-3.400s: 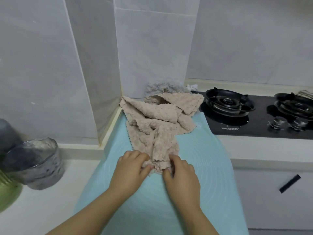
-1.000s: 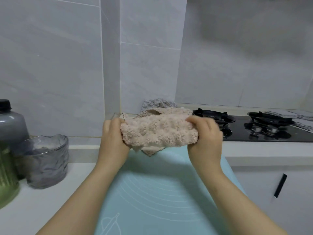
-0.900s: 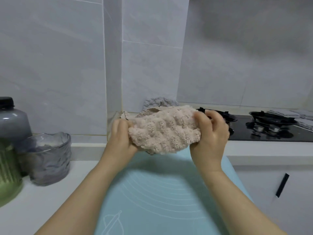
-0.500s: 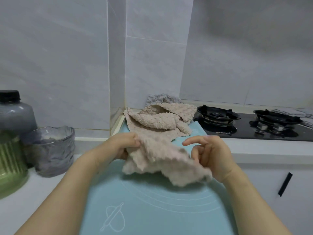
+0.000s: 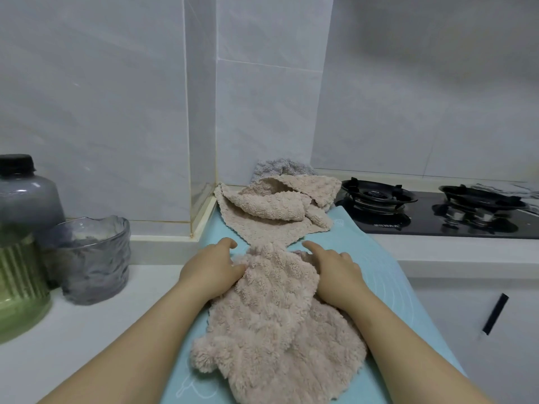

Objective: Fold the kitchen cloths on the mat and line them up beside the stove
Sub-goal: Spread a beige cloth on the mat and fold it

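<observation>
A fluffy beige cloth (image 5: 277, 316) lies spread and rumpled on the light blue mat (image 5: 388, 275). My left hand (image 5: 213, 266) rests at its far left edge, fingers stretched forward and thumb against the fabric. On the far right edge my right hand (image 5: 332, 269) presses down with its fingers extended. Behind them a heap of unfolded beige cloths (image 5: 274, 205) sits at the back of the mat, with a grey cloth (image 5: 280, 166) against the wall. The black stove (image 5: 437, 211) is to the right.
A grey ribbed glass bowl (image 5: 93, 260) and a green-and-grey jar (image 5: 20, 243) stand on the white counter at the left. A tiled wall corner juts out behind the mat. Below the stove is a white cabinet front with a black handle (image 5: 495, 313).
The beige cloth, held up between both hands a second ago, has come down onto the mat. Both hands have let go of their grip and now lie on its far edge.
</observation>
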Demonstrator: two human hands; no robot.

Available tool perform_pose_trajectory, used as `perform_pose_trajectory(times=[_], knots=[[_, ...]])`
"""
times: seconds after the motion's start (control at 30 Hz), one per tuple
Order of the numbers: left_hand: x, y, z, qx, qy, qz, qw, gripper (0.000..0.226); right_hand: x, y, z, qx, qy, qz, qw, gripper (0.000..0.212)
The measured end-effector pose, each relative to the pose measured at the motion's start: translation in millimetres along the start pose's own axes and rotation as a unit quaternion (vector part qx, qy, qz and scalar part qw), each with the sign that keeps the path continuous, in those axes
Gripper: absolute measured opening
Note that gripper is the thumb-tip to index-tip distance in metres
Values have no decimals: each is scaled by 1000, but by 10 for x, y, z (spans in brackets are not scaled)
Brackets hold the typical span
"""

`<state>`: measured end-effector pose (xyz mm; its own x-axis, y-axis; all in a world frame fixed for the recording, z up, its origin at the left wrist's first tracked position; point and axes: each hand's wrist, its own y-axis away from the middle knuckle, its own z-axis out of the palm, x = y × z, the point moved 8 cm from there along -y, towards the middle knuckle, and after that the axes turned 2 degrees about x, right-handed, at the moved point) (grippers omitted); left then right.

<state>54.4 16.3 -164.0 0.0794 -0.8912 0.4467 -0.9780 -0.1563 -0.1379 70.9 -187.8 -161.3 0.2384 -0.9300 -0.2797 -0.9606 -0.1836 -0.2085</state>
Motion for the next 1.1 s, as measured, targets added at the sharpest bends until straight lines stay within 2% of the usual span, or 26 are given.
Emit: perform_pose_trajectory(times=[0.1,0.17,0.27,0.33,0.43,0.57,0.7,0.77,0.87,0.97,1.03,1.1], knots=[[66,-26,-5,7,60,21,998,22,-172,8,17,-20,-62,-70,995,41],[107,-27,-71,31,64,34,997,12,-210,15,-126,32,-123,-71,989,20],[84,-14,-252,96,64,19,993,15,170,59,-508,192,-196,75,959,11],[30,-3,-350,130,58,2,990,13,501,134,-658,237,-129,177,947,11],[37,-6,-304,117,22,13,993,16,748,179,-611,166,-5,247,955,18],[85,-20,-126,55,-79,32,995,18,487,55,-401,119,1,165,979,37],[1,-22,-107,19,-98,3,995,41,280,-70,-218,91,72,108,987,48],[-35,-19,-106,-2,-113,-12,994,45,294,-101,-172,43,68,111,991,44],[-9,-11,-152,4,-114,-15,993,29,270,-82,-153,-5,-3,106,994,24],[60,40,-283,63,-74,-18,995,12,228,-52,-280,67,-47,88,993,10],[111,95,-440,139,-25,-17,990,10,194,-19,-460,172,-48,69,982,11],[157,142,-559,213,32,-12,977,14,151,60,-649,285,-66,46,955,13]])
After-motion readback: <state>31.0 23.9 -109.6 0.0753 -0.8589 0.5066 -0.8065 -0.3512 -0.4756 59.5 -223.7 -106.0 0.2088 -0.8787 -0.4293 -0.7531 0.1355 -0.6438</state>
